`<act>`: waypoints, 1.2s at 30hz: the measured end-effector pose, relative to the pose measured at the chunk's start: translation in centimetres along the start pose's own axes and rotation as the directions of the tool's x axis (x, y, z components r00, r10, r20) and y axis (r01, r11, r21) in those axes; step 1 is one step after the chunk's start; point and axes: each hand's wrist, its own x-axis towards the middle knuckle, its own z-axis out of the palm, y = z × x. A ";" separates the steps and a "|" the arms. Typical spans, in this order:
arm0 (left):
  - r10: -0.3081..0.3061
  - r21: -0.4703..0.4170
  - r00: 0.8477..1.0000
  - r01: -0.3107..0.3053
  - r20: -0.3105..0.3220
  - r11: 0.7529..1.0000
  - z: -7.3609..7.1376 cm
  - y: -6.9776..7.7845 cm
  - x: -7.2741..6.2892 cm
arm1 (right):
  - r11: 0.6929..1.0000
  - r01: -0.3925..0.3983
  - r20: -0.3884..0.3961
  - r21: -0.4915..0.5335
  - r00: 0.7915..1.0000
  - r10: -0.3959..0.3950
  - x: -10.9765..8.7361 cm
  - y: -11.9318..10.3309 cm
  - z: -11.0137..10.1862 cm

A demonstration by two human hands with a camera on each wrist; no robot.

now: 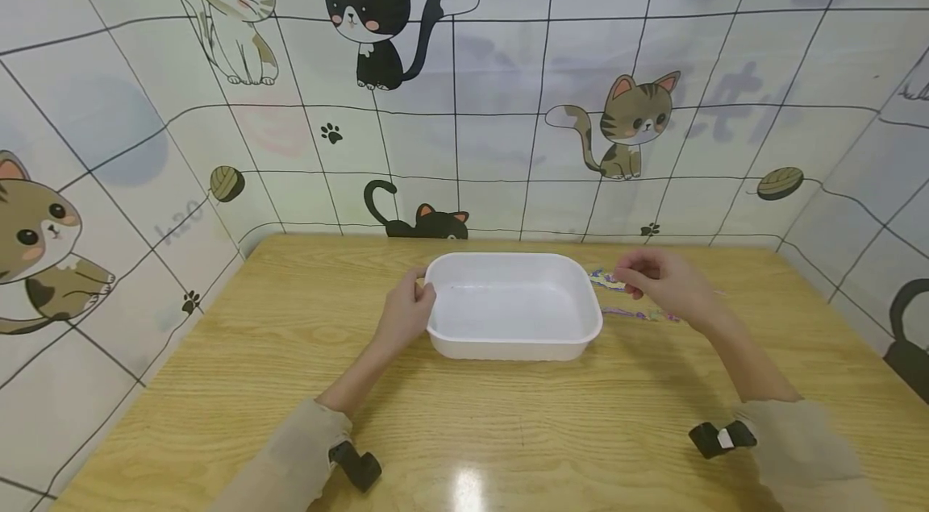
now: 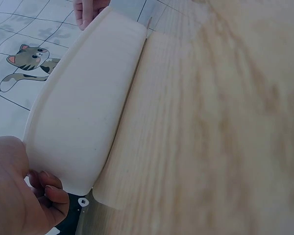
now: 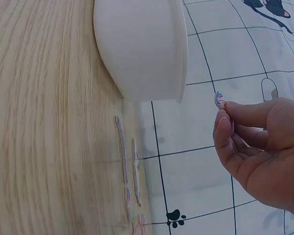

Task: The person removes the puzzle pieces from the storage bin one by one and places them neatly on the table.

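Note:
A white plastic basin [image 1: 515,350] with rounded corners stands on the wooden table, nothing visible inside it. My left hand [image 1: 403,310] grips its left rim, thumb over the edge and fingers curled beneath the lip in the left wrist view. To the right of the basin, my right hand [image 1: 671,286] is raised above the table. Between thumb and index finger it pinches a small, glossy, multicoloured piece [image 3: 219,100], its exact kind unclear. Under and beside that hand lie several thin, colourful flat pieces [image 1: 622,312], partly hidden by it in the head view.
Wood-grain tabletop [image 1: 464,407] extends around the basin. A cat-patterned, grid-lined sheet [image 1: 501,157] closes off the back and both sides. Each sleeve carries a black strap device, one on the left wrist [image 1: 356,467] and one on the right [image 1: 722,439].

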 end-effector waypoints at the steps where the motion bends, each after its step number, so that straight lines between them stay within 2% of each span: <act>1: 0.000 0.000 1.000 0.000 0.001 1.000 0.0 0.0 0.0 | 1.000 -0.007 -0.002 -0.007 1.000 0.007 -0.2 0.2 -0.3; 9: 0.006 -0.001 1.000 -0.006 0.000 1.000 0.0 0.0 -0.1 | 0.999 -0.019 -0.044 -0.048 0.999 0.017 -1.3 2.4 -2.5; 16: 0.003 0.008 1.000 -0.003 -0.004 1.000 0.0 0.0 0.0 | 0.987 -0.129 -0.061 -0.095 0.990 0.123 -2.3 4.6 -4.1; 25: 0.006 0.012 1.000 -0.006 -0.004 1.000 0.0 -0.2 0.1 | 0.973 -0.216 -0.017 -0.076 0.976 0.215 -3.0 7.5 -5.7; 36: 0.008 0.000 1.000 -0.008 0.005 1.000 0.0 -0.1 0.0 | 0.935 -0.269 0.005 -0.232 0.961 0.278 -4.0 9.5 -7.0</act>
